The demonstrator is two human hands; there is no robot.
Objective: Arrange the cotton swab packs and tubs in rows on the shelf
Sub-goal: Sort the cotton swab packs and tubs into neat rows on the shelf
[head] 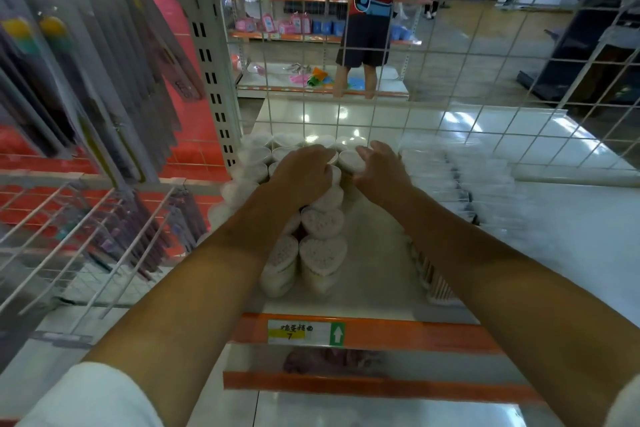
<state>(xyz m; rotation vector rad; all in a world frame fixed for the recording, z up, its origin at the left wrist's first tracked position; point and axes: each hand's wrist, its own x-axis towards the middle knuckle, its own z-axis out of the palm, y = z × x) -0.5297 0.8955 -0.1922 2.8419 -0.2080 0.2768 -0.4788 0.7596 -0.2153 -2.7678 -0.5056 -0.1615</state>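
Tubs (322,222) are mostly ranked at the shelf (374,291) left, front ones loosely lined; packs (460,180) are stacked to the right. Left hand (304,172) is curled over a mid-row tub. Right hand (381,170) is pressed, fingers fairly straight, against a tub's side. Straightening is judged unfinished.

Both forearms reach forward; left hand (304,172) curled, palm down; right hand (381,170) fingers loosely bent, close beside it
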